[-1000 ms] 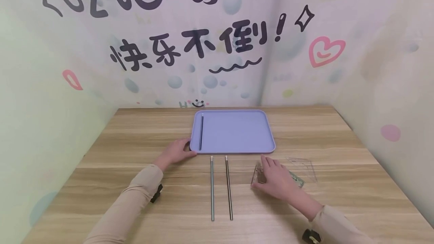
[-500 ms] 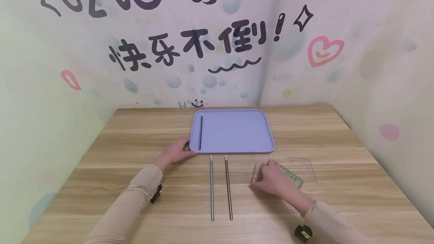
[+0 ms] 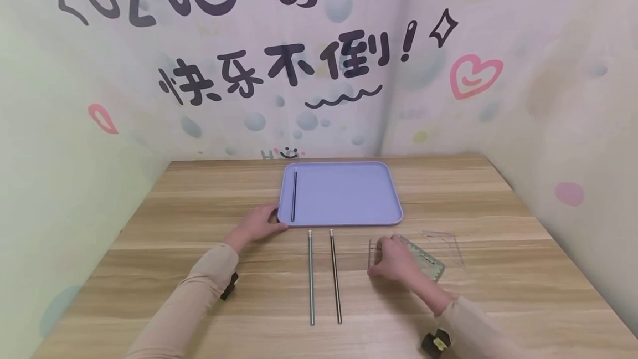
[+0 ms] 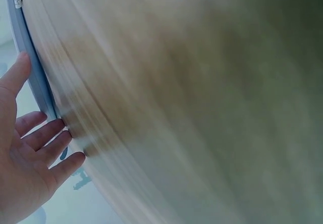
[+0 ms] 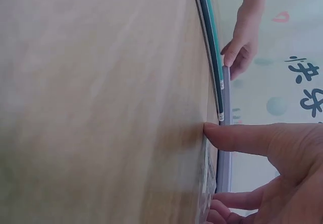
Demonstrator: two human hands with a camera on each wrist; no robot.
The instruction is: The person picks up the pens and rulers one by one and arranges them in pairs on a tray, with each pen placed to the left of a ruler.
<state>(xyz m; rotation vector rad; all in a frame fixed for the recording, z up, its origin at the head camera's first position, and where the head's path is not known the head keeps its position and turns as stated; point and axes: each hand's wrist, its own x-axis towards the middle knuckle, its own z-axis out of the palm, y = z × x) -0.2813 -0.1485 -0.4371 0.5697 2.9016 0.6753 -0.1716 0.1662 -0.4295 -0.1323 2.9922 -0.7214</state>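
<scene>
My left hand touches the near left corner of a lilac tray, thumb at the front rim and fingers loosely spread along the left side. A dark pencil lies inside the tray by its left wall. My right hand holds a clear plastic drawing piece with scale marks down on the table, thumb at its near left corner and fingertips at its far edge. Beyond the knuckles, a greenish clear piece with ruler marks shows; the hand hides its left part.
A teal pencil and a black pencil lie side by side between the hands, erasers toward the tray. A clear set square lies flat at the right. The wooden table ends at a printed wall cloth.
My right hand has moved slightly left and its fingers have drawn in. The clear piece's left edge has turned upright, and more of the greenish piece shows. My left hand stays at the tray.
</scene>
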